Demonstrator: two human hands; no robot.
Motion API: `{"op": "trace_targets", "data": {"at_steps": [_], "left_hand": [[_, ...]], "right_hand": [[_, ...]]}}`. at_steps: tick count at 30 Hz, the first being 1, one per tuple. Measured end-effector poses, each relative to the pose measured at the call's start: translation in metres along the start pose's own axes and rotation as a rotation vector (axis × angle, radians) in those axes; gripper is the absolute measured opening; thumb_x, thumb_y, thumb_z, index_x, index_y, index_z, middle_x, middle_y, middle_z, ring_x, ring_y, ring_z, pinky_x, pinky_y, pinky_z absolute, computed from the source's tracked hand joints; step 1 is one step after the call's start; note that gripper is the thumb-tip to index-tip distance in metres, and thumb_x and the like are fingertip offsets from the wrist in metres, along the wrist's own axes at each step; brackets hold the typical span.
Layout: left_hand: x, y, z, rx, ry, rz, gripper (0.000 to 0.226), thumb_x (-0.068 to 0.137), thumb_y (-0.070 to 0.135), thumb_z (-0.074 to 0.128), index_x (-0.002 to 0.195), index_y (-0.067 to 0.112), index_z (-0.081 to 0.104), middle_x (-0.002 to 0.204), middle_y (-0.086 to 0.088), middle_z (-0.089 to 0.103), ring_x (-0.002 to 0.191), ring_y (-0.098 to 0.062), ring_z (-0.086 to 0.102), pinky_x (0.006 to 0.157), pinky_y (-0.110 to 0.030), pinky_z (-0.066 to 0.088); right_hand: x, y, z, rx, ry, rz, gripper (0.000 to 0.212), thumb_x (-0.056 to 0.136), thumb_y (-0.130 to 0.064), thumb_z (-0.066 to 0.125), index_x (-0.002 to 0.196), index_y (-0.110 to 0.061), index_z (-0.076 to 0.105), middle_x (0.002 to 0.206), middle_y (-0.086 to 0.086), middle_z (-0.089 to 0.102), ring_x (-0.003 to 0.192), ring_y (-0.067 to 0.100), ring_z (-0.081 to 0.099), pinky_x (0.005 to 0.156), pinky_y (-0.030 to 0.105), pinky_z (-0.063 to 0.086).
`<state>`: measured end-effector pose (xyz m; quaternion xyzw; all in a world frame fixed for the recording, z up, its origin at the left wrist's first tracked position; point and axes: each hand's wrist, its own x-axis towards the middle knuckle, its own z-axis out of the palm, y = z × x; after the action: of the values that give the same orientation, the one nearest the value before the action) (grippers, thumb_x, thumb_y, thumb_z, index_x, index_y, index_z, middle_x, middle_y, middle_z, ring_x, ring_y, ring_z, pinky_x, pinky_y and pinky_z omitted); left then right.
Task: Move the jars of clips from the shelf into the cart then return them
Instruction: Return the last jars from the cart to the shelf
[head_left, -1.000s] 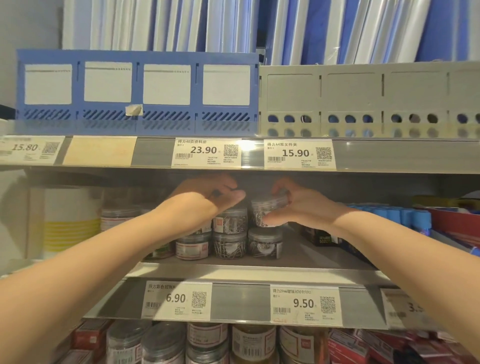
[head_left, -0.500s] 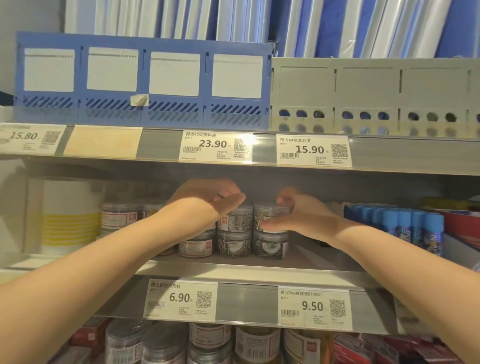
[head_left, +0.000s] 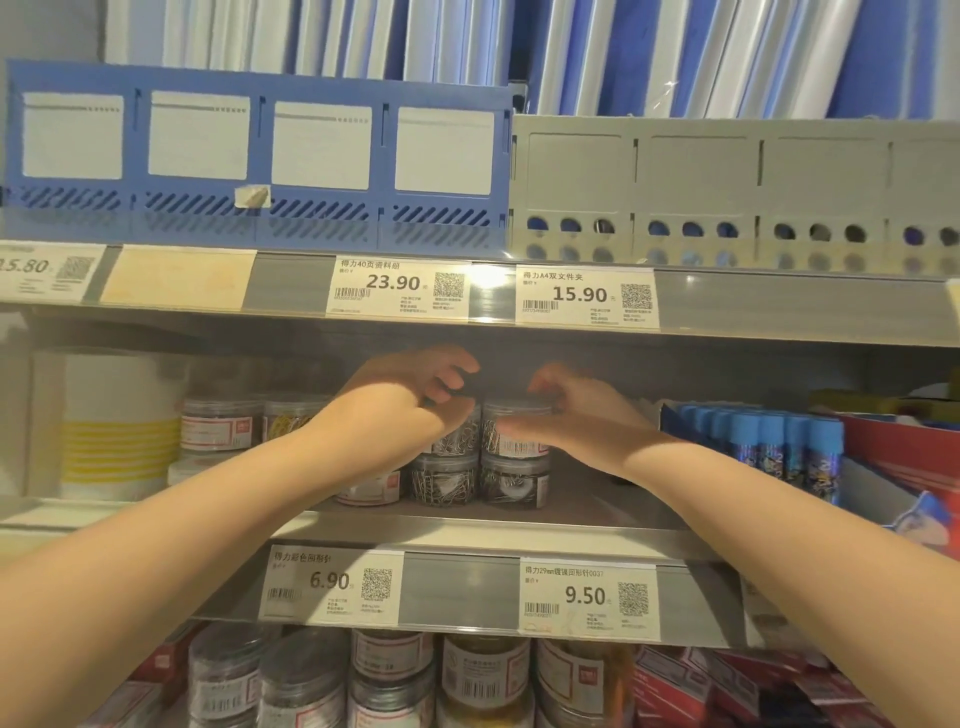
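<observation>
– the clear round plastic jars of silver metal clips, where are they at this moment?
– on the grey middle shelf, in two short stacks side by side near the front edge. one second ago the right hand carried the upper right jar tilted, above its stack. now this jar stands upright on the lower right jar.
– so it is put down already?
– i think yes, it seems to rest on the lid below. but the right hand is not off it: the thumb lies across its front and the fingers curl over the lid, so the hand clamps the jar.
– and the left hand?
– it is over the upper left jar, with fingers curled above the lid, as before. if they grip it or only touch it, i cannot tell; the picture is blurred there. the two hands are near each other but apart, one at each stack.
– what does this mean for the task?
– no cart is in view and the jar went onto the shelf, so i judge this is the return part. what remains here is to let go without pushing the stack.
</observation>
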<state>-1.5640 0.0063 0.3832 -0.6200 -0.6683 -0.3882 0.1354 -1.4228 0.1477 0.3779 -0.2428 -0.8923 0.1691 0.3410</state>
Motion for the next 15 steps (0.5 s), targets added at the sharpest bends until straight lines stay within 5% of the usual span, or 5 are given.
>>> {"op": "trace_targets", "data": {"at_steps": [4, 9, 11, 15], "left_hand": [[-0.006, 0.006, -0.006, 0.057, -0.008, 0.007, 0.022, 0.088, 0.026, 0.058, 0.107, 0.038, 0.053, 0.102, 0.017, 0.059, 0.095, -0.001, 0.057, 0.075, -0.008, 0.040], [-0.022, 0.024, -0.001, 0.088, -0.021, 0.019, 0.019, 0.088, 0.021, 0.055, 0.102, 0.034, 0.057, 0.095, 0.018, 0.061, 0.082, 0.001, 0.057, 0.066, -0.005, 0.038], [-0.032, 0.032, 0.005, 0.074, -0.006, 0.040, 0.020, 0.088, 0.021, 0.056, 0.105, 0.029, 0.060, 0.096, 0.014, 0.063, 0.085, -0.003, 0.057, 0.069, -0.005, 0.038], [-0.050, 0.056, 0.014, 0.026, -0.023, 0.084, 0.019, 0.088, 0.020, 0.058, 0.104, 0.028, 0.062, 0.094, 0.014, 0.064, 0.084, 0.002, 0.057, 0.071, -0.006, 0.039]], "right_hand": [[-0.008, -0.007, -0.024, -0.013, 0.026, 0.042, 0.033, 0.085, -0.046, 0.059, 0.112, -0.029, 0.051, 0.114, -0.010, 0.053, 0.103, 0.009, 0.047, 0.079, 0.024, 0.031], [-0.020, -0.012, -0.039, -0.065, -0.004, 0.091, 0.010, 0.090, -0.020, 0.050, 0.093, -0.024, 0.058, 0.098, -0.006, 0.055, 0.084, 0.012, 0.048, 0.069, 0.020, 0.034], [-0.039, -0.008, -0.041, 0.001, 0.027, 0.052, 0.007, 0.087, -0.022, 0.056, 0.084, -0.027, 0.060, 0.092, -0.006, 0.061, 0.075, 0.009, 0.050, 0.061, 0.020, 0.037], [-0.089, -0.014, -0.054, -0.002, 0.083, -0.029, 0.006, 0.084, -0.028, 0.064, 0.090, -0.027, 0.063, 0.089, -0.012, 0.064, 0.087, 0.007, 0.059, 0.076, 0.023, 0.046]]}}
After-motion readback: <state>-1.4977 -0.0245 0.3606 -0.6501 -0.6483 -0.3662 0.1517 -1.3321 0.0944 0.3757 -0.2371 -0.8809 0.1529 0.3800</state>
